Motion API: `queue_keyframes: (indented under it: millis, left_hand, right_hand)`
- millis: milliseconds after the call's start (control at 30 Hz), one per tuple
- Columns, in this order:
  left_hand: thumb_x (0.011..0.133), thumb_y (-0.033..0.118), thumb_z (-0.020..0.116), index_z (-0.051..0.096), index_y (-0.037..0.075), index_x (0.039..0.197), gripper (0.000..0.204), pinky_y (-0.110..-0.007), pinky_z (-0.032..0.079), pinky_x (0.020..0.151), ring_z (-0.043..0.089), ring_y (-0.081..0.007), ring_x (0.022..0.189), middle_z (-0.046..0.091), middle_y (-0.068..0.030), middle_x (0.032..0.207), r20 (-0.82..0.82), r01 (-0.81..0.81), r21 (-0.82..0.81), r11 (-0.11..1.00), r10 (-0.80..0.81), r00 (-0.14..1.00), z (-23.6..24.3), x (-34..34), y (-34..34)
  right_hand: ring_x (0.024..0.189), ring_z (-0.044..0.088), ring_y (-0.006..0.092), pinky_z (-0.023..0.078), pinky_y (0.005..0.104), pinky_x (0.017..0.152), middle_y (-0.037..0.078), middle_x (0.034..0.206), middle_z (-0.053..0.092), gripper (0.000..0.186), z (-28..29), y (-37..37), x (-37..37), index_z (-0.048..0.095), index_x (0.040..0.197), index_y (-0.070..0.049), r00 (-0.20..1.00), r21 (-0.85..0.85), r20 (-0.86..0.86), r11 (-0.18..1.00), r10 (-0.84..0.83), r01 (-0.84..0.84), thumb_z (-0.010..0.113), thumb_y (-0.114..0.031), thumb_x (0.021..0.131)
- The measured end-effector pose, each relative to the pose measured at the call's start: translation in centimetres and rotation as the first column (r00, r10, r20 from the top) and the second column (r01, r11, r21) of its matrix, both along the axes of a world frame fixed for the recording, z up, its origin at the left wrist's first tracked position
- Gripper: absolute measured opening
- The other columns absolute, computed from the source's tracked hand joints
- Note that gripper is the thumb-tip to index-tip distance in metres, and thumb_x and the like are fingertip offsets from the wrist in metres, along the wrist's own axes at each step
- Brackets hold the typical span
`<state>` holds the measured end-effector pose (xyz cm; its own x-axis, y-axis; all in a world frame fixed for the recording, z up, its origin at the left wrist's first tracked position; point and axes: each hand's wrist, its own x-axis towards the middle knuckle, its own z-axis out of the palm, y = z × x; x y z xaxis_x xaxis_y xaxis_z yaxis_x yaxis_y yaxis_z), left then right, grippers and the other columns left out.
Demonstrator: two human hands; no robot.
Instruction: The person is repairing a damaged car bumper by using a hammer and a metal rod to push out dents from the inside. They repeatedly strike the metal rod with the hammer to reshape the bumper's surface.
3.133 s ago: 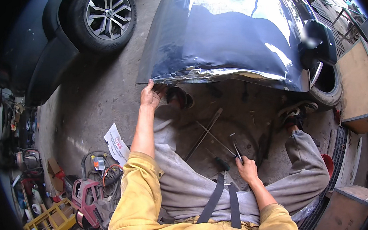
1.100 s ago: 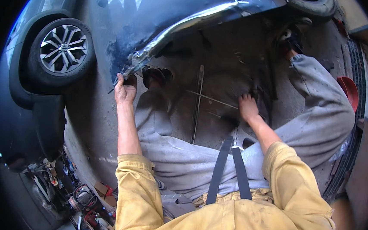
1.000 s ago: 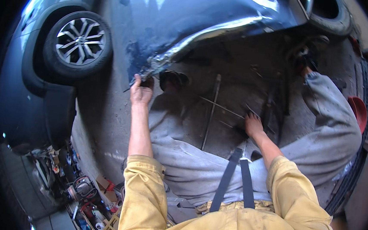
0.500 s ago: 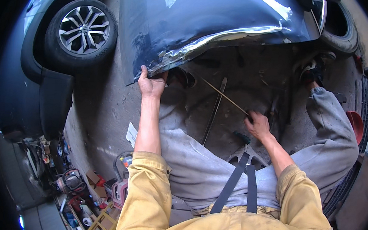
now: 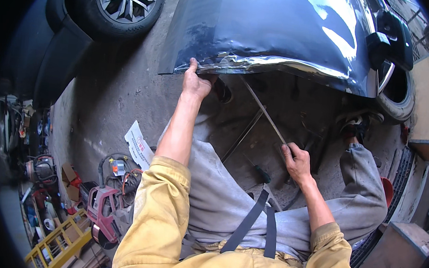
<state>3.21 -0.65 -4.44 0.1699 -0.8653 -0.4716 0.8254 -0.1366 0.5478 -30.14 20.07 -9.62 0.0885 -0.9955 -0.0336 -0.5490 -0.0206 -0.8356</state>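
- Door (image 5: 267,35) lies ahead of the person, dark blue face up, its creased near edge above the floor (image 5: 121,96); the mirror (image 5: 395,42) juts out at the right end, near a loose tyre (image 5: 402,106).
- Left hand (image 5: 197,85) pinches that near edge close to its left corner, thumb on top, fingers mostly hidden beneath. A torn or sharp lip along the crease could cut them if the hand slid.
- Right hand (image 5: 298,162) is closed around the near end of a thin rod (image 5: 274,125), which slants up and leftward to the edge. Whether its far tip touches the door's underside cannot be told.
- If the tip bears on the panel, a hard push could slip it off the metal and jerk the hand forward, or raise a fresh bump.
- What props the door cannot be seen; lopsided force might rock it, or drop the edge towards the left shoe (image 5: 223,91) just below.
- A second bar (image 5: 243,134) lies across the rod's line, and a screwdriver (image 5: 262,174) sits near the lap; either could snag the rod on a low swing.
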Motion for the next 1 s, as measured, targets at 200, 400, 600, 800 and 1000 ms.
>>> queue_keyframes:
  millis: [200, 400, 600, 800, 1000]
  left_hand:
    - [0.100, 0.038, 0.053, 0.058, 0.005, 0.117, 0.038, -0.053, 0.046, 0.099, 0.059, -0.0305, 0.109, 0.063, -0.0132, 0.118, 0.041, 0.031, -0.025, 0.999, -0.030, 0.999, -0.2, 0.0, -0.1]
    - [0.098, 0.026, 0.060, 0.061, 0.006, 0.110, 0.024, -0.048, 0.048, 0.095, 0.062, -0.0257, 0.101, 0.066, -0.0091, 0.110, -0.013, -0.066, -0.061, 0.996, 0.065, 0.998, -0.4, -0.1, 0.1]
    - [0.096, 0.022, 0.063, 0.061, 0.006, 0.108, 0.020, -0.048, 0.049, 0.092, 0.061, -0.0255, 0.099, 0.065, -0.0084, 0.108, -0.029, -0.089, -0.064, 0.994, 0.088, 0.996, -1.6, 0.6, -0.3]
    - [0.093, 0.020, 0.067, 0.061, 0.008, 0.106, 0.018, -0.050, 0.049, 0.093, 0.061, -0.0244, 0.098, 0.064, -0.0055, 0.103, 0.018, -0.182, -0.022, 0.983, 0.182, 0.983, -1.4, -0.3, -1.0]
    - [0.095, 0.023, 0.065, 0.062, 0.006, 0.100, 0.017, -0.048, 0.052, 0.087, 0.062, -0.0239, 0.092, 0.063, -0.0063, 0.096, 0.040, -0.181, -0.051, 0.982, 0.183, 0.982, -3.1, 0.8, -1.2]
  right_hand:
    - [0.063, 0.060, 0.0433, 0.045, 0.0456, 0.054, 0.022, 0.063, 0.057, 0.030, 2.0, -3.5, 1.6, 0.063, 0.084, -0.005, 0.994, 0.019, -0.033, 0.994, 0.109, -0.108, 0.061, -0.033, 0.096]
    - [0.067, 0.060, 0.0449, 0.045, 0.0489, 0.056, 0.023, 0.064, 0.057, 0.032, 6.8, -7.2, 3.2, 0.059, 0.082, -0.004, 0.965, 0.043, -0.196, 0.985, 0.174, -0.169, 0.059, -0.033, 0.097]
    - [0.067, 0.059, 0.0460, 0.045, 0.0506, 0.055, 0.023, 0.063, 0.058, 0.034, 9.8, -8.7, 5.6, 0.056, 0.079, -0.003, 0.946, -0.043, -0.276, 0.981, 0.169, -0.188, 0.058, -0.032, 0.098]
    - [0.064, 0.058, 0.0461, 0.044, 0.0498, 0.053, 0.022, 0.062, 0.057, 0.034, 7.0, -10.1, 4.9, 0.054, 0.076, -0.003, 0.940, -0.184, -0.295, 0.954, 0.174, -0.235, 0.059, -0.030, 0.097]
    - [0.065, 0.058, 0.0461, 0.044, 0.0490, 0.053, 0.023, 0.062, 0.056, 0.034, 8.2, -10.0, 5.4, 0.054, 0.076, -0.003, 0.940, -0.062, -0.274, 0.972, 0.203, -0.228, 0.060, -0.030, 0.097]
